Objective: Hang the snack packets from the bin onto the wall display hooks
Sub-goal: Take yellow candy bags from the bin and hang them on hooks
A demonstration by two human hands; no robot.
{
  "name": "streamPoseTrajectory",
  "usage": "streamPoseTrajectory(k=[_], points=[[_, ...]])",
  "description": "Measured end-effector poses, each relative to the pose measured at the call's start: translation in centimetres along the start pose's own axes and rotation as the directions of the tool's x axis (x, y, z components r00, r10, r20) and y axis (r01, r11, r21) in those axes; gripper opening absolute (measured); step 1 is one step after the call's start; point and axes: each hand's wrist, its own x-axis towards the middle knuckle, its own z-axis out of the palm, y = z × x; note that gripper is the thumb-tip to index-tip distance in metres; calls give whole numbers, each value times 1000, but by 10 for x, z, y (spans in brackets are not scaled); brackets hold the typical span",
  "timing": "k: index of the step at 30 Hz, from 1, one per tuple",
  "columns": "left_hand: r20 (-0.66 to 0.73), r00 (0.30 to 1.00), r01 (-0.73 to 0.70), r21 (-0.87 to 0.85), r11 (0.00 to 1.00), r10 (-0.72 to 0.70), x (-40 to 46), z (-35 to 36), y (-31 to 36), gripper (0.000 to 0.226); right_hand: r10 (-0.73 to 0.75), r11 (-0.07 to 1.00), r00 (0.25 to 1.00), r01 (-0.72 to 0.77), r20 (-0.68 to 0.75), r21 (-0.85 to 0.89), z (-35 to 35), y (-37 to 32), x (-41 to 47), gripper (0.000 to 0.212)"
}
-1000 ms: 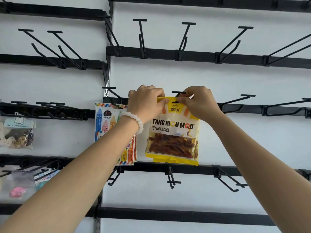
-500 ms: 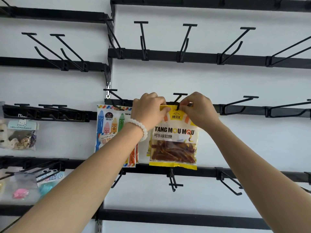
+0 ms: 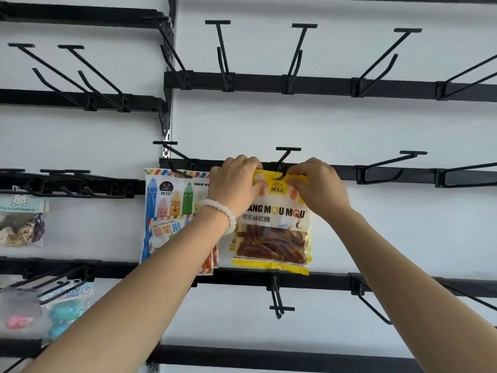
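Observation:
A yellow snack packet (image 3: pixel 271 232) with brown gummy strips hangs flat against the white wall. My left hand (image 3: pixel 236 184) pinches its top left corner and my right hand (image 3: pixel 317 187) pinches its top right edge. The black wall hook (image 3: pixel 285 160) passes through the packet's top strip between my hands. A second packet with crayon figures (image 3: pixel 172 208) hangs on the neighbouring hook to the left, partly behind my left forearm. The bin is out of view.
Black rails (image 3: pixel 322 84) with several bare hooks run across the wall above, to the right and below. On the far left, clear bags of small items (image 3: pixel 21 224) hang from a lower rail, with more bags (image 3: pixel 53 310) beneath them.
Both hands pushed the yellow packet back along the hook toward the rail, so the hook tip now sticks out through its top strip. The view shifted slightly upward.

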Motion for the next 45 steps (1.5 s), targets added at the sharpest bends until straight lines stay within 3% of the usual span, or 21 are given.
streamPoseTrajectory(k=[7,11,16,21,29,34,45], points=[[-17,999,-48,100,994,50,-3,7,-3,39,-60,995,998,58,-21,-79,4,-1,0,25],[-49,995,-74,133,988,81,-10,5,-3,41,-132,981,985,115,-106,-159,3,0,-11,26],[-147,986,-60,144,988,81,-38,-4,3,29,-180,962,963,131,-199,-238,-2,1,-43,14],[-24,998,-50,120,992,54,-104,-14,20,32,-241,918,966,195,-94,-346,-2,-6,-107,18],[141,989,-61,62,996,52,-221,-21,45,33,-132,927,991,134,32,-351,-10,-20,-230,27],[240,971,18,39,999,-27,-296,-27,65,33,-49,931,989,96,139,-352,-21,-26,-309,27],[547,808,183,119,976,-218,-475,-48,131,36,44,966,882,82,469,-246,-46,-24,-492,28]])
